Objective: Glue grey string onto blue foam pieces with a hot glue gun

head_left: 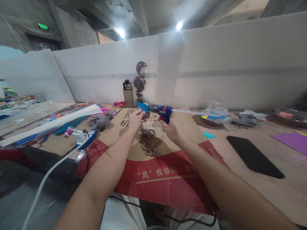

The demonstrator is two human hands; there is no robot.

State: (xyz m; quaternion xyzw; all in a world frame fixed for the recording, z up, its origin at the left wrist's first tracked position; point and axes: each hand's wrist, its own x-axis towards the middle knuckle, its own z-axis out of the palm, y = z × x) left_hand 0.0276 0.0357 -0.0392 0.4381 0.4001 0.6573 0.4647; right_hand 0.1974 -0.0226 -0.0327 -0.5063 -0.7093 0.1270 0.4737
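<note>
My right hand [171, 126] is closed round the handle of a blue glue gun [161, 110], with a long clear glue stick [187, 111] jutting from its rear. The gun's nozzle points left and meets or nearly meets a small blue piece [143, 106]. Pinched in my left hand [137, 119] is that blue piece, beside a grey round part; whether the two are joined I cannot tell. Grey yarn [147, 135] hangs and lies in loose loops below, on a red and tan cardboard sheet [165, 188].
A bottle [129, 95] and a hanging grey crescent ornament [139, 76] stand by the white partition. At left lie a power strip [87, 140], a grey yarn ball [102, 120] and a white roll [55, 124]. At right are a black phone [254, 156] and a tray [213, 119] of scraps.
</note>
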